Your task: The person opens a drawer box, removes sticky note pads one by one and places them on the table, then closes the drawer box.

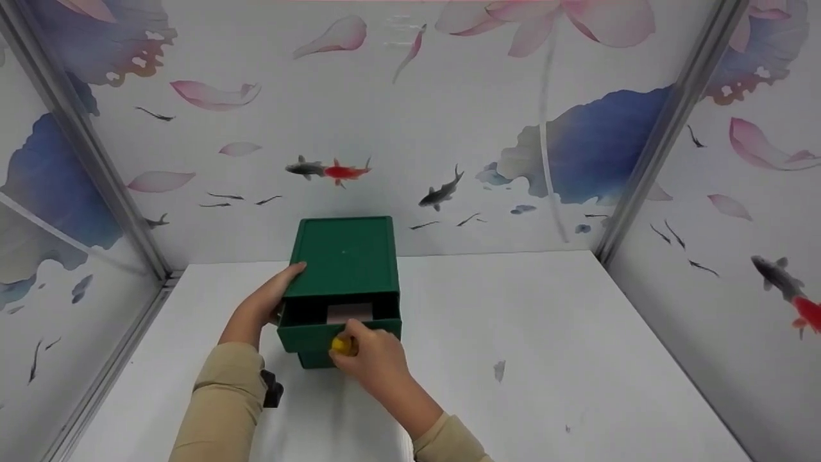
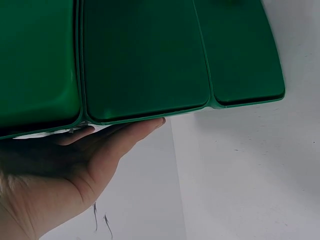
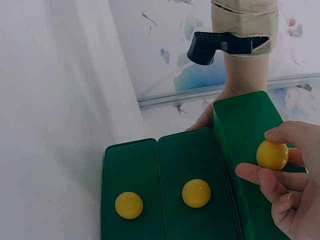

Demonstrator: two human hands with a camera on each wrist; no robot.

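A small green drawer cabinet stands on the white table against the back wall. Its top drawer is pulled partly out, and a pale pinkish flat-sided item shows inside. My right hand pinches the drawer's round yellow knob between thumb and fingers. With fingers extended, my left hand rests along the cabinet's left side; in the left wrist view the left palm faces that side. Two lower drawers, each with a yellow knob, are closed in the right wrist view.
The white table has a few grey marks on its right part. Walls printed with fish and petals enclose it at the back and both sides, joined by metal corner posts. A black device sits at the left wrist.
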